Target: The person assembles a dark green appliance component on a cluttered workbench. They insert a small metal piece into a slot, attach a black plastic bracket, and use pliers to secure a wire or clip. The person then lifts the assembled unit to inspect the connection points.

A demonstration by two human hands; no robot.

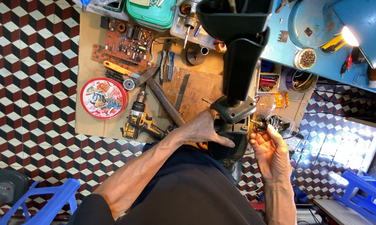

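Under the left hand [202,130]: black housing [242,62], fingers pressed together flat on its lower end, thumb wrapped round the edge. Right hand [271,152] sits just right of it, fingertips pinching a small metal part [259,123] against the housing's side. Left of the left fingers: drill [138,121], hammer [154,89], red tin [103,98], circuit board [125,46], all on brown cardboard [86,121]. Floor [29,83] is red/white/black cube-pattern tile. Blue bench [321,54] with lit lamp [362,29] beyond the right fingers.

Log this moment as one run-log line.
left hand: grips black appliance housing | right hand: pinches small metal part beside housing | cordless drill: lying on cardboard
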